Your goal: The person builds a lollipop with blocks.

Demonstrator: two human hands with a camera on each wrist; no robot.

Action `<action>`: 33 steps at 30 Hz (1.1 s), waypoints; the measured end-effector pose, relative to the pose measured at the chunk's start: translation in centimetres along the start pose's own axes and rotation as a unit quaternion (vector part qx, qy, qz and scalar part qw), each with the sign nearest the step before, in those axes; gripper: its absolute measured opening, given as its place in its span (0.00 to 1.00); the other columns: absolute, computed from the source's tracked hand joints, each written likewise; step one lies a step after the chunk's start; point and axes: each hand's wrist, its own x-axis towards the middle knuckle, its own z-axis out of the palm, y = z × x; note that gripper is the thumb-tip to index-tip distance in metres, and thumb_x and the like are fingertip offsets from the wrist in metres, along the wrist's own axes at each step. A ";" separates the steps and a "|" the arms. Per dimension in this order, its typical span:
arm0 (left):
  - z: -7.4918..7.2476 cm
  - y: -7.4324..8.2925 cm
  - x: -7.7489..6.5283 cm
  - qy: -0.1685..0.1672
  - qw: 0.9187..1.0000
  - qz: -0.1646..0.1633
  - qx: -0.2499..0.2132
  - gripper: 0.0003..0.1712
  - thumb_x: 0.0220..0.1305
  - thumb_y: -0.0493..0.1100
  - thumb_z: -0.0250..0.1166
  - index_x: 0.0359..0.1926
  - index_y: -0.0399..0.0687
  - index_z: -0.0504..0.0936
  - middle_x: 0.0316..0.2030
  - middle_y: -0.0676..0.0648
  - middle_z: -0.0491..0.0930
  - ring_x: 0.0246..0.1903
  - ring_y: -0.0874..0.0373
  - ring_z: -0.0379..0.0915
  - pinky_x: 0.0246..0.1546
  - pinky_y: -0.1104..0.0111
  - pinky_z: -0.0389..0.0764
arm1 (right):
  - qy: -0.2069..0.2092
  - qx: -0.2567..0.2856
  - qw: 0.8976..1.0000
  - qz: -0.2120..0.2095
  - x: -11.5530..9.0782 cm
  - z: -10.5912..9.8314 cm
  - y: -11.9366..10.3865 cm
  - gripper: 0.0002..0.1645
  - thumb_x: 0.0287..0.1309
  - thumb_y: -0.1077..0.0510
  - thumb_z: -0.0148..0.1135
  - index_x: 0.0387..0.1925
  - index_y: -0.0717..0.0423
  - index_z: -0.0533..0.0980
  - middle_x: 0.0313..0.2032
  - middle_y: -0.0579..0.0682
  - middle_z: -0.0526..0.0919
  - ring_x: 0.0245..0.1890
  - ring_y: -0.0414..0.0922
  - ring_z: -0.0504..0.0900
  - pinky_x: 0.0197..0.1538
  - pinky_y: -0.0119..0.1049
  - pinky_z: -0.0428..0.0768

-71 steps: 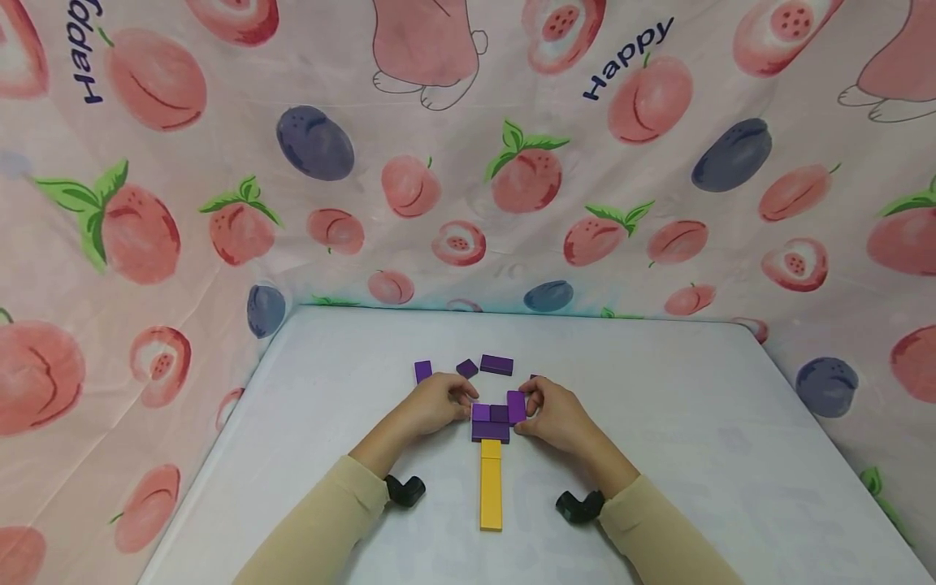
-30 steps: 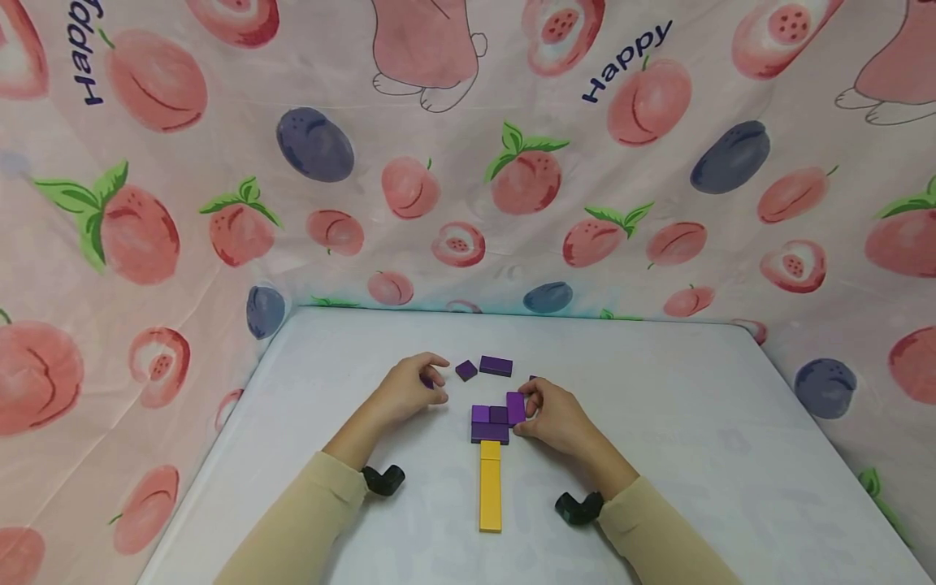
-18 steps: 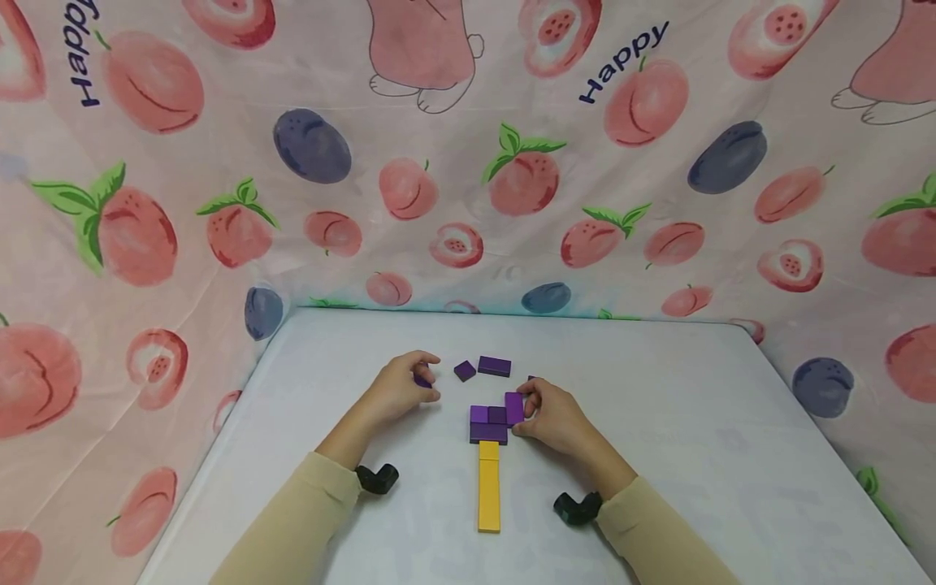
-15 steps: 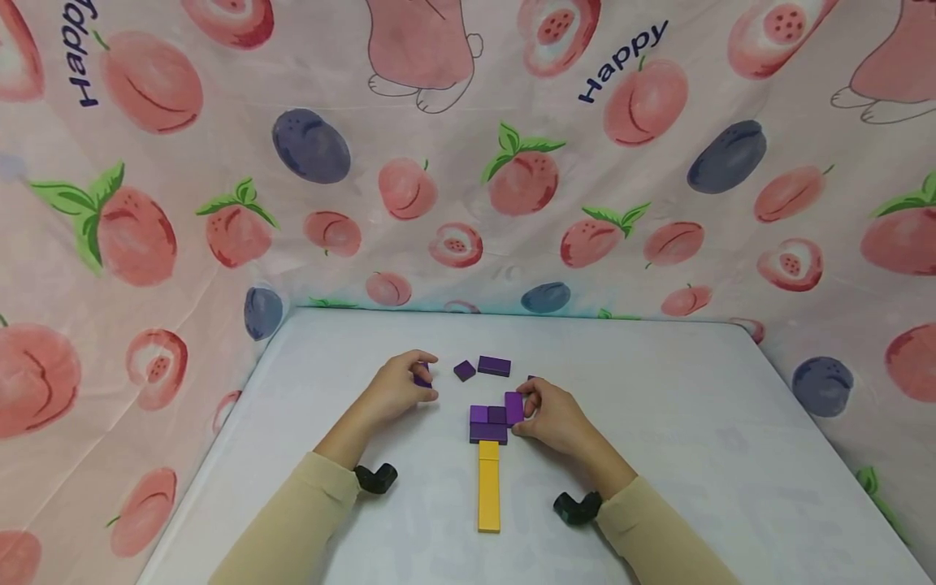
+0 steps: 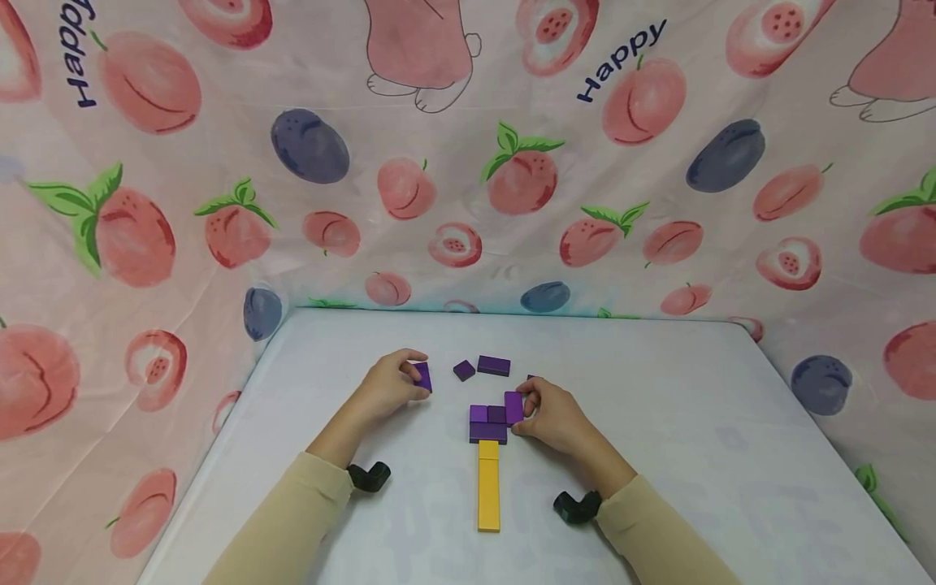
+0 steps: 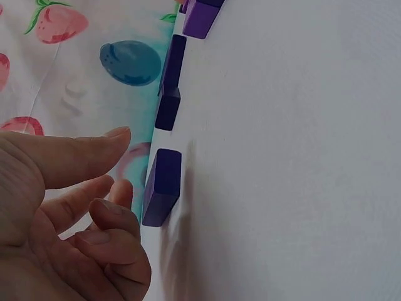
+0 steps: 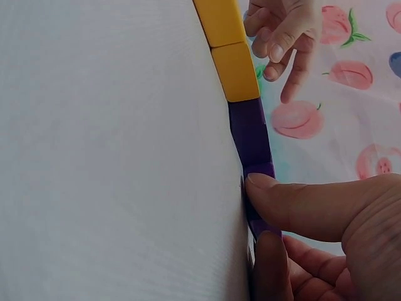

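Note:
My left hand [image 5: 391, 379] is held with fingers loosely bent beside a purple block [image 5: 423, 377] at the left. In the left wrist view a gap shows between this block [image 6: 163, 187] and the thumb and fingers. My right hand [image 5: 557, 413] pinches a bright purple upright block [image 5: 514, 407] at the right end of a small group. In the right wrist view its thumb [image 7: 266, 191] lies on that block. Left of it sit two small purple blocks [image 5: 487, 414] over a wider purple block [image 5: 488, 434]. A yellow strip [image 5: 489, 491] runs from there toward me.
Behind the group lie a small dark purple block [image 5: 464, 370] set at an angle and a long purple block [image 5: 494, 366]. Another purple piece [image 5: 530, 377] peeks out behind the right hand. All stand on a white table [image 5: 695, 455], with fruit-patterned cloth [image 5: 468, 162] beyond.
My left hand has moved left, away from the group to the loose purple block, then a little farther left, showing more of that block. My right hand stays at the upright block.

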 end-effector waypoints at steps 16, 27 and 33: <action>-0.5 -1.3 0.4 0.000 1.000 -0.022 0.000 0.40 0.54 0.35 0.81 0.69 0.46 0.79 0.42 0.45 0.79 0.40 0.54 0.74 0.40 0.65 0.75 | 0.003 -0.003 1.000 0.000 -0.1 -0.1 -0.1 0.37 0.45 0.61 0.88 0.57 0.54 0.79 0.34 0.47 0.79 0.36 0.44 0.75 0.44 0.39 0.75; -0.4 -1.7 0.8 -0.003 1.000 -0.026 0.004 0.39 0.53 0.34 0.81 0.67 0.45 0.80 0.40 0.47 0.77 0.40 0.54 0.72 0.42 0.64 0.73 | 0.000 0.002 1.000 0.002 -0.1 0.0 0.0 0.37 0.46 0.62 0.87 0.58 0.53 0.79 0.35 0.47 0.79 0.37 0.44 0.75 0.44 0.39 0.75; -0.5 -1.6 1.0 -0.009 0.999 -0.031 0.008 0.39 0.52 0.34 0.82 0.67 0.46 0.80 0.40 0.47 0.77 0.40 0.54 0.72 0.43 0.64 0.73 | 0.000 0.000 1.000 0.000 -0.1 0.0 0.0 0.37 0.46 0.61 0.87 0.58 0.53 0.79 0.35 0.47 0.78 0.36 0.44 0.75 0.44 0.39 0.75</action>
